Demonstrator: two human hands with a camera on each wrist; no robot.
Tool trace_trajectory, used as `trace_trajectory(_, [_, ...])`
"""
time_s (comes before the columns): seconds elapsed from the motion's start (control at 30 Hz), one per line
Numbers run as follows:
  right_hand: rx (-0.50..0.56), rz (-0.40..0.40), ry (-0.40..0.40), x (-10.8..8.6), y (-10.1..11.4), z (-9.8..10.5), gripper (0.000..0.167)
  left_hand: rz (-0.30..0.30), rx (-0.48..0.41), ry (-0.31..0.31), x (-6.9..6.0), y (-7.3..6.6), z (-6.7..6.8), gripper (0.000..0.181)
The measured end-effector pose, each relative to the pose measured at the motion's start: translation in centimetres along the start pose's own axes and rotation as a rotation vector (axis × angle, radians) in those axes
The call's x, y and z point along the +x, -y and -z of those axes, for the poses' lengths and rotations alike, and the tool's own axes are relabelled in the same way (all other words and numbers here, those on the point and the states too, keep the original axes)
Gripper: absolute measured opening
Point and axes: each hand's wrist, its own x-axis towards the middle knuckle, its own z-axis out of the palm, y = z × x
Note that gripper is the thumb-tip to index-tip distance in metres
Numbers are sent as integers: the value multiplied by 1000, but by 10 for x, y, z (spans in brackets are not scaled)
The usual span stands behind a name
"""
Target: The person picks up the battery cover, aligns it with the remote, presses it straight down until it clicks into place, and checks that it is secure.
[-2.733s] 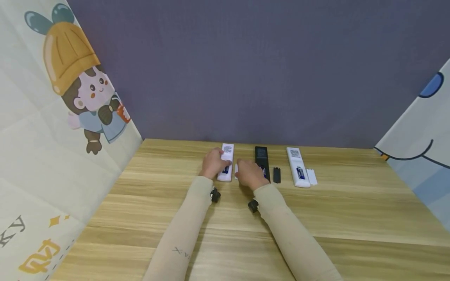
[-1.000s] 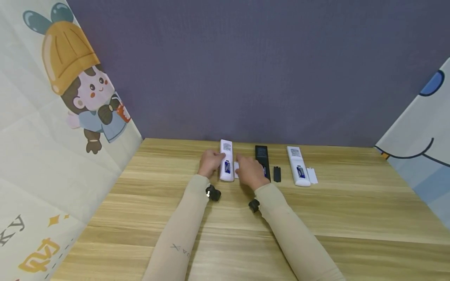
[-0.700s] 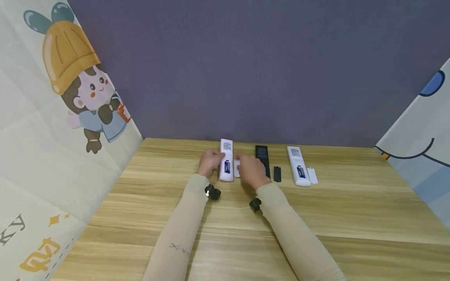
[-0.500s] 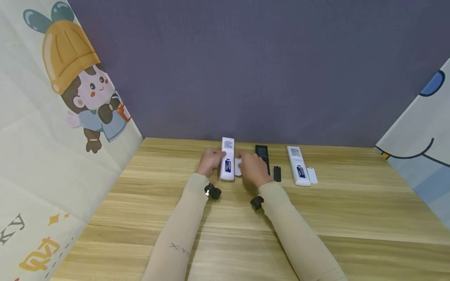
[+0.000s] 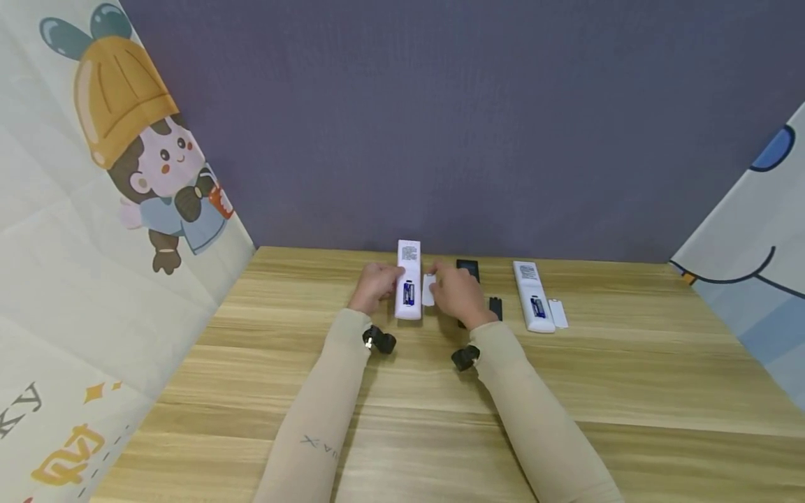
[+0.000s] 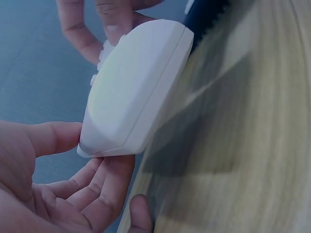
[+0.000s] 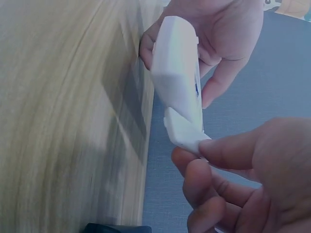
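Left hand (image 5: 375, 285) grips a white remote (image 5: 410, 276), right hand (image 5: 459, 292) pinches a white cover (image 5: 428, 290) above the table (image 5: 411, 433); a loosened pinch could let the cover fall.

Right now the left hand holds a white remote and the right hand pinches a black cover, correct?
No: the cover is white, as the right wrist view shows. The right hand pinches it, and the left hand holds a white remote.

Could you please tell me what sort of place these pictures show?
Probably an indoor tabletop set up for filming, though I cannot be sure: a wood-grain table, a plain grey-blue backdrop behind it, and a cartoon-printed sheet along its left.
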Motion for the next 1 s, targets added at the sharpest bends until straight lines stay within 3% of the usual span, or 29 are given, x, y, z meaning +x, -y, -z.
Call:
trace_trajectory(0.4, [150, -2, -68, -2, 4, 7, 31, -4, -54, 52, 5, 0, 6, 30])
trace_trajectory(0.77, [214, 1, -144, 0, 8, 7, 31, -5, -62, 54, 5, -2, 10, 29])
trace_trajectory(1.0, [270, 8, -124, 0, 8, 5, 32, 3, -50, 58, 4, -1, 11, 29])
